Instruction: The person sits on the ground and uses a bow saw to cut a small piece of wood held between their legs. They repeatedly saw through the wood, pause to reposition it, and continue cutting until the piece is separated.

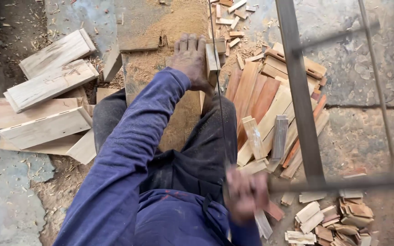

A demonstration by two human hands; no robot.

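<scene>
Left hand [190, 59] presses a wooden block [212, 58] down; blurred right hand [246, 193] clenches the frame saw [299, 95], its blade barely visible.

Soft, even daylight fills the view, bright enough to show wood grain and sawdust plainly, with no hard glare anywhere. Shadows are weak and short: a dim band lies under the stacked boards [46, 105] at the left, and the dark trousers [197, 150] swallow most detail. The upper left corner falls off into murk. The right hand [245, 193] is smeared by motion blur, its fingers indistinct, and the saw frame [299, 91] it grips is blurred too, its thin bars partly see-through against the ground. The left hand [191, 59] and the small offcuts [329, 223] are fairly sharp. Straight lines bend slightly toward the edges.
</scene>
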